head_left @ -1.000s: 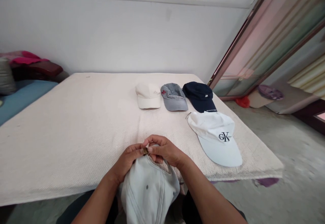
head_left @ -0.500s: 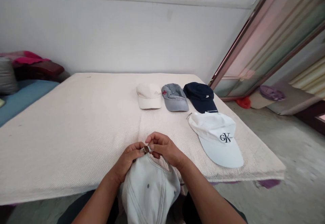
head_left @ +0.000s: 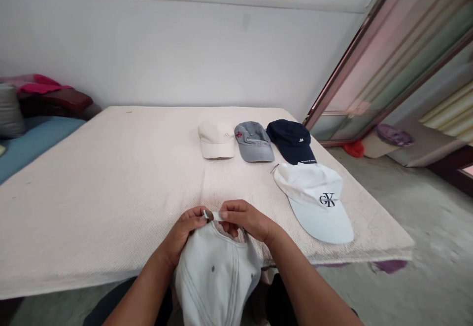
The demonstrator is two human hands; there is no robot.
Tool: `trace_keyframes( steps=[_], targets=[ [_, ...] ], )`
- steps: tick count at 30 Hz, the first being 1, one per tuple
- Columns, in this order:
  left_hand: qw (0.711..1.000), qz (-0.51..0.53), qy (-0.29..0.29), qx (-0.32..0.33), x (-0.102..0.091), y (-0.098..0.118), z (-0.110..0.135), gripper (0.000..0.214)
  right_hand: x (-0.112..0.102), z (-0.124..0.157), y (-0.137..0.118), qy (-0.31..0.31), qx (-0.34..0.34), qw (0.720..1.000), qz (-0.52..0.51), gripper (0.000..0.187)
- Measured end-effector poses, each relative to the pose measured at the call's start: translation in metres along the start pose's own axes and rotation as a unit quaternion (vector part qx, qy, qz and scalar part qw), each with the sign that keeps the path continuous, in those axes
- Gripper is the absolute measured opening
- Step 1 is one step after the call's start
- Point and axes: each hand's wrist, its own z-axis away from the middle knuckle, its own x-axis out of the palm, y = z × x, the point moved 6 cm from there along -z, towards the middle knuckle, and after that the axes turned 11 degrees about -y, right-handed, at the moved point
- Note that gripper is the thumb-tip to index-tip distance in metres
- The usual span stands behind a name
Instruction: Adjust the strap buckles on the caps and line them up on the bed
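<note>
A pale grey-white baseball cap (head_left: 212,276) hangs over my lap at the near table edge, its back opening turned up and away from me. My left hand (head_left: 185,230) pinches the strap end by the metal buckle (head_left: 209,215). The fingers of my right hand (head_left: 246,220) are closed on the cap's adjustment strap (head_left: 219,216), just right of the buckle. The strap runs between both hands above the opening. The cap's brim is hidden below.
On the cream cloth-covered table (head_left: 111,193) lie a beige cap (head_left: 217,141), a grey cap (head_left: 254,142), a navy cap (head_left: 290,139) and a white cap with black letters (head_left: 314,202). A white wall (head_left: 166,50) stands behind.
My right hand has moved slightly right and down along the strap, away from the buckle. More strap shows between the hands, and the buckle has tilted. The caps on the table stay put.
</note>
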Motion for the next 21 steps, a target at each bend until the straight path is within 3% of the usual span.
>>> trace_keyframes(
  steps=[7, 15, 21],
  targets=[
    [0.999, -0.023, -0.005, -0.034, 0.007, -0.001, 0.0, 0.011, 0.005, -0.003, 0.007, -0.033, -0.011, 0.995, -0.093, 0.023],
    [1.0, -0.006, -0.012, -0.023, 0.006, 0.001, 0.003, 0.012, 0.006, -0.004, 0.004, -0.025, -0.03, 0.992, -0.117, 0.023],
    [0.996, -0.067, 0.024, -0.052, -0.001, -0.002, 0.004, 0.014, 0.013, -0.007, 0.006, -0.059, -0.026, 0.984, -0.167, 0.022]
  ],
)
